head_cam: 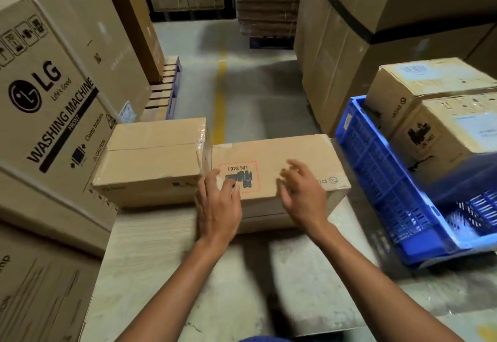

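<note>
Pretty cramped here: a plain box sits tight against the left side of the labelled box. A big washing machine carton stands further left, and a blue crate loaded with more boxes crowds its right side. The labelled box lies on a pale platform, right under both hands. The left hand is at its near left corner and the right hand over its top. Fingers are loose and apart, gripping nothing. Can't tell if they touch.
</note>
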`<state>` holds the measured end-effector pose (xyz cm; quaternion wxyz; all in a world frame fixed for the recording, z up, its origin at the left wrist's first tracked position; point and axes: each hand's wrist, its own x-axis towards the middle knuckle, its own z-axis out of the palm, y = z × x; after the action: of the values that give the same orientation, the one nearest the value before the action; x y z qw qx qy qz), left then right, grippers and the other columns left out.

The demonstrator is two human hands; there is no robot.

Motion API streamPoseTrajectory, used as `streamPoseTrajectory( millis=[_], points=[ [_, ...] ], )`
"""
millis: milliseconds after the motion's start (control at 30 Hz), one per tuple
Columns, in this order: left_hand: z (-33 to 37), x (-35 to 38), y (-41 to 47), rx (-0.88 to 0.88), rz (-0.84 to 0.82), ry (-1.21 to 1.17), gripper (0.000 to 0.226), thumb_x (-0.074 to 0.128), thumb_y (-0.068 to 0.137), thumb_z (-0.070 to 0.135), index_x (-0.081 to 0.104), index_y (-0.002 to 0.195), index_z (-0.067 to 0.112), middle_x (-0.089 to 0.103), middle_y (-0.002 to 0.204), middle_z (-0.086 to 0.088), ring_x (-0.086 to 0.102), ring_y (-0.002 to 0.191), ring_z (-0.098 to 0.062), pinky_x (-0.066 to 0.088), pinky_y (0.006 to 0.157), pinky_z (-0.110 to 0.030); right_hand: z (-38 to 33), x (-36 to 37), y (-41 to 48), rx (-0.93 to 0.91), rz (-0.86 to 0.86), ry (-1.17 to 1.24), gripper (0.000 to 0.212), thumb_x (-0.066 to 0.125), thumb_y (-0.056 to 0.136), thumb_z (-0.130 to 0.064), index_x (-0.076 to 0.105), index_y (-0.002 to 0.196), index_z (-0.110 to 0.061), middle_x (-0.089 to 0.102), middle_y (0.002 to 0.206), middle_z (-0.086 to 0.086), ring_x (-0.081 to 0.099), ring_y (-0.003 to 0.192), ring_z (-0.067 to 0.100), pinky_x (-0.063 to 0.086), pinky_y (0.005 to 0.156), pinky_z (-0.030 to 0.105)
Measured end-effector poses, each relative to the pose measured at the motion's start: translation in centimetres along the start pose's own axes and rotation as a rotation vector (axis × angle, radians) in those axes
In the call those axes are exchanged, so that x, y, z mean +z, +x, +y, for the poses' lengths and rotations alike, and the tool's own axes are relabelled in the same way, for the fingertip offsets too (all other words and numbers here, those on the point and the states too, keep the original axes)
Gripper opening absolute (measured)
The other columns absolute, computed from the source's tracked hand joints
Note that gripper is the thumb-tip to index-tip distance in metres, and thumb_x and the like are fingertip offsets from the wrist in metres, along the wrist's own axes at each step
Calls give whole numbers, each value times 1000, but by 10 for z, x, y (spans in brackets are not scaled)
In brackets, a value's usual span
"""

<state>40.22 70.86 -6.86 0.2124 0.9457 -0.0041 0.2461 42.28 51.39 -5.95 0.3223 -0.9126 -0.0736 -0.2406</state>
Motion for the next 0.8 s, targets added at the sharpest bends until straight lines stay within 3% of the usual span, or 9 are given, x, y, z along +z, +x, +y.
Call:
streamPoseTrajectory(
  millis=[133, 233, 367, 433, 500, 567, 633, 700, 800],
  points=[
    [2, 6, -9, 154, -19, -42, 30, 50, 96, 21, 70, 112, 5, 62, 123, -18, 59, 114, -35, 48, 97, -47, -32, 31, -9, -274, -73, 31, 18, 59, 91, -15, 73, 98, -5, 69, 111, 12, 67, 99, 32, 57, 79, 40],
    [0, 7, -12, 186, -68, 13, 36, 46, 99, 22, 69, 118, 3, 64, 126, -19, 58, 122, -34, 46, 103, -48, -37, 41, -11, -272, -50, -30, 28, 52, 89, -22, 73, 97, -5, 71, 107, 13, 66, 101, 33, 54, 87, 40],
    [5, -7, 10, 214, -139, 64, 25, 47, 89, 19, 70, 97, 12, 65, 97, -8, 62, 92, -29, 50, 79, -40, -37, 37, 2, -267, -214, -211, 23, 49, 86, -32, 63, 92, -14, 62, 97, 6, 56, 88, 30, 46, 71, 42],
    [9, -11, 27, 188, -207, 53, 23, 50, 83, 14, 69, 94, 11, 62, 92, -9, 60, 88, -30, 53, 75, -42, -38, 35, 18, -286, -284, -317, 26, 47, 86, -37, 61, 95, -17, 58, 96, 5, 53, 86, 29, 41, 67, 40],
    [10, -7, 46, 146, -282, 42, 30, 54, 87, 10, 67, 114, 8, 64, 116, -13, 58, 112, -33, 50, 97, -46, -38, 34, 36, -292, -375, -377, 33, 44, 88, -40, 61, 106, -18, 58, 105, 7, 55, 95, 30, 43, 75, 42],
    [10, -2, 59, 100, -366, 39, 45, 49, 98, 19, 51, 141, 6, 47, 150, -13, 38, 142, -29, 29, 119, -39, -33, 36, 46, -273, -485, -400, 47, 35, 94, -44, 56, 127, -17, 54, 132, 12, 51, 123, 33, 42, 99, 47],
    [9, 1, 66, 50, -417, 29, 51, 40, 104, 29, 39, 150, 7, 34, 160, -11, 25, 150, -24, 15, 123, -33, -30, 39, 48, -208, -600, -419, 66, 18, 97, -48, 39, 150, -16, 33, 160, 13, 28, 149, 31, 25, 119, 49],
    [7, 3, 68, 41, -454, 66, 52, 35, 106, 34, 39, 150, 8, 31, 161, -10, 22, 151, -22, 12, 122, -31, -28, 41, 46, -195, -640, -432, 74, 8, 95, -50, 28, 157, -16, 21, 166, 10, 16, 154, 28, 16, 123, 47],
    [11, 3, 76, 16, -523, 108, 50, 34, 106, 35, 45, 146, 7, 34, 160, -11, 25, 150, -23, 16, 123, -34, -27, 35, 55, -238, -683, -418, 65, 21, 101, -50, 29, 157, -16, 21, 166, 10, 17, 153, 28, 19, 121, 46]
  ],
)
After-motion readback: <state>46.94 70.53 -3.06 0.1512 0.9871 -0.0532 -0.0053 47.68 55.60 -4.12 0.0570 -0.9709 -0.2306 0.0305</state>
